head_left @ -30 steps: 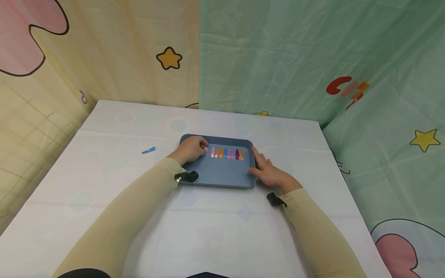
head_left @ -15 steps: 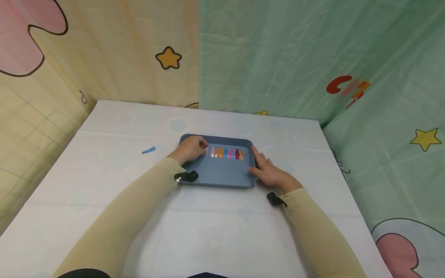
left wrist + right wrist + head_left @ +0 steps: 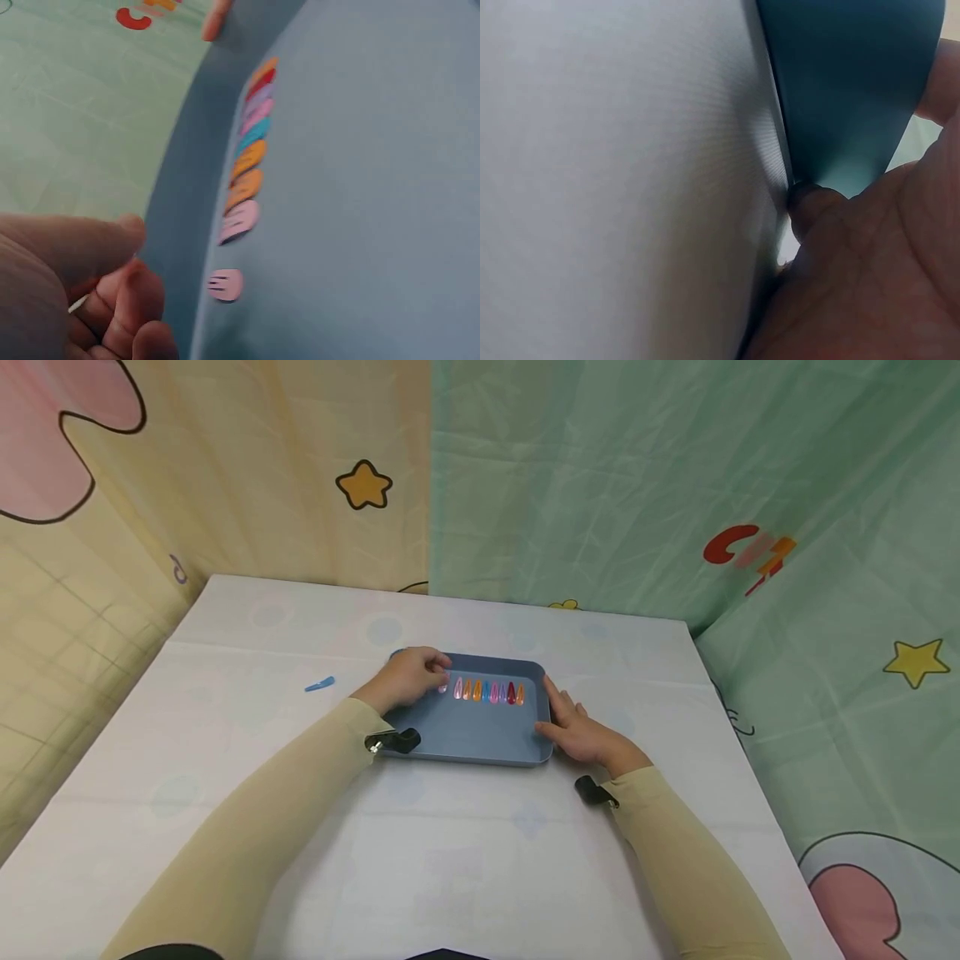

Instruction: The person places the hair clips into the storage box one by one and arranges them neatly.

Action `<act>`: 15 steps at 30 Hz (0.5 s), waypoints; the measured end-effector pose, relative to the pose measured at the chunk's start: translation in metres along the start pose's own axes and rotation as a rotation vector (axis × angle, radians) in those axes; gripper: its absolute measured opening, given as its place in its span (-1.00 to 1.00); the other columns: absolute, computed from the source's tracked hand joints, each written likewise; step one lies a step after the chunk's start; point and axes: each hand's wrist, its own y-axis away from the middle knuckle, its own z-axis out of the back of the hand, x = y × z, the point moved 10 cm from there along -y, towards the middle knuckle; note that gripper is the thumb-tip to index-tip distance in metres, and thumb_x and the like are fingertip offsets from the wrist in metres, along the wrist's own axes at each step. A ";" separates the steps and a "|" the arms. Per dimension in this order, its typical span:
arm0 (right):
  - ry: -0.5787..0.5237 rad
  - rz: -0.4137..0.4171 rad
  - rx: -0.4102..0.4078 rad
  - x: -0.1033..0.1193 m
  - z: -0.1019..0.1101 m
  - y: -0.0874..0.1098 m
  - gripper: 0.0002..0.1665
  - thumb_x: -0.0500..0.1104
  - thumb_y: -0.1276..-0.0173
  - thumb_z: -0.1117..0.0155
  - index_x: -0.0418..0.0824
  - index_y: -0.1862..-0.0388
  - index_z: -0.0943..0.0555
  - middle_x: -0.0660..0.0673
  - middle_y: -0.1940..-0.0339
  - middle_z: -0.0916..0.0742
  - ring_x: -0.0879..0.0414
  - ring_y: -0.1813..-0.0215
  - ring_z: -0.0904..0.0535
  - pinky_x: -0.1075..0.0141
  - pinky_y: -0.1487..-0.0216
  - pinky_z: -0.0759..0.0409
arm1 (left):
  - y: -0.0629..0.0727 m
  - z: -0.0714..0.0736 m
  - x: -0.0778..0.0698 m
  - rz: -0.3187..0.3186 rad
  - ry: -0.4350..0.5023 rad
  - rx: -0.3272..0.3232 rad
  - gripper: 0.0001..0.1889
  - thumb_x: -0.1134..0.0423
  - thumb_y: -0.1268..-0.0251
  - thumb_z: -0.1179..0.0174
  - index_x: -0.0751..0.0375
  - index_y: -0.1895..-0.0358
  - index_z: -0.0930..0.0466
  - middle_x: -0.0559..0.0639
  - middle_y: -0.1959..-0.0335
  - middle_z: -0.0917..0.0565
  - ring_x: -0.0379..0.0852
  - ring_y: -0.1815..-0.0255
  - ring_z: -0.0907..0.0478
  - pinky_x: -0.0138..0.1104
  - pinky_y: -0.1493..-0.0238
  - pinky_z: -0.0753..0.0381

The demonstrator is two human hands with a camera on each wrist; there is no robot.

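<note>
My left hand [image 3: 405, 678] hovers over the left part of a blue-grey tray [image 3: 472, 735], fingers loosely bent and holding nothing. Just beyond its fingertips a pink snap hair clip [image 3: 225, 285] lies in the tray. To the right of that clip, several more hair clips stand side by side in a row, from a pale pink clip [image 3: 458, 687] through orange, blue, pink, purple and red ones to an orange clip [image 3: 521, 694]. My right hand [image 3: 581, 732] rests at the tray's right side, its thumb over the rim and its fingers spread along the outer wall.
A single blue hair clip [image 3: 320, 683] lies on the white tablecloth [image 3: 450, 852] left of the tray. Patterned curtains [image 3: 600, 485] hang behind the table and along its sides. A small black camera [image 3: 592, 791] juts from the right sleeve.
The left hand has drawn back slightly up and to the left, its fingers off the leftmost pink hair clip, which now shows more. The right hand and tray have stayed put.
</note>
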 end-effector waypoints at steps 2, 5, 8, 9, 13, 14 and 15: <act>0.000 0.002 0.000 0.000 0.000 0.000 0.07 0.14 -0.67 0.01 0.02 -0.75 0.48 -0.23 -0.80 0.19 -0.28 -0.77 0.42 -0.27 -0.68 0.44 | 0.004 0.009 -0.005 -0.017 0.016 -0.010 -0.67 0.15 -0.50 -0.27 0.18 -0.22 -0.68 0.05 0.10 -0.67 -0.01 0.09 -0.54 -0.20 0.02 -0.51; -0.002 0.005 0.000 0.000 0.000 0.000 0.07 0.14 -0.67 0.00 0.02 -0.76 0.48 -0.24 -0.80 0.19 -0.29 -0.77 0.42 -0.28 -0.68 0.44 | 0.011 0.023 -0.010 -0.042 0.029 -0.018 -0.63 0.12 -0.51 -0.27 0.16 -0.25 -0.67 0.04 0.13 -0.67 -0.02 0.12 -0.54 -0.20 0.08 -0.49; -0.007 0.006 0.001 0.000 0.000 -0.001 0.07 0.14 -0.67 0.00 0.02 -0.76 0.48 -0.24 -0.80 0.19 -0.29 -0.77 0.42 -0.28 -0.67 0.44 | 0.019 0.039 -0.009 -0.051 0.026 -0.023 -0.60 0.09 -0.52 -0.27 0.14 -0.31 -0.65 0.03 0.12 -0.70 -0.02 0.14 -0.56 -0.22 0.13 -0.50; -0.007 0.005 0.001 0.000 0.000 -0.001 0.07 0.14 -0.67 0.00 0.02 -0.76 0.48 -0.23 -0.80 0.19 -0.29 -0.77 0.42 -0.28 -0.67 0.44 | 0.022 0.045 -0.009 -0.050 0.022 -0.027 -0.58 0.09 -0.52 -0.27 0.14 -0.32 -0.64 0.04 0.12 -0.71 -0.02 0.14 -0.57 -0.21 0.13 -0.51; -0.008 -0.001 0.004 -0.001 0.000 0.000 0.07 0.15 -0.67 0.01 0.04 -0.75 0.49 -0.22 -0.80 0.20 -0.28 -0.77 0.42 -0.28 -0.68 0.43 | 0.036 0.072 0.002 -0.035 -0.023 -0.056 -0.56 0.09 -0.51 -0.27 0.12 -0.35 -0.62 0.05 0.10 -0.73 0.00 0.09 -0.63 -0.21 0.15 -0.52; -0.005 -0.009 0.005 -0.002 0.000 0.000 0.07 0.17 -0.67 0.01 0.06 -0.75 0.49 -0.21 -0.80 0.20 -0.27 -0.77 0.42 -0.28 -0.68 0.42 | 0.040 0.080 0.006 -0.027 -0.038 -0.061 -0.56 0.09 -0.52 -0.26 0.12 -0.36 -0.61 0.06 0.08 -0.74 0.02 0.07 -0.65 -0.21 0.15 -0.52; -0.003 -0.013 0.007 -0.002 -0.001 0.000 0.07 0.17 -0.67 0.02 0.06 -0.75 0.50 -0.21 -0.80 0.20 -0.27 -0.77 0.43 -0.29 -0.68 0.41 | 0.045 0.087 0.011 -0.015 -0.050 -0.063 -0.56 0.09 -0.52 -0.25 0.11 -0.37 -0.60 0.08 0.06 -0.74 0.05 0.05 -0.65 -0.20 0.15 -0.52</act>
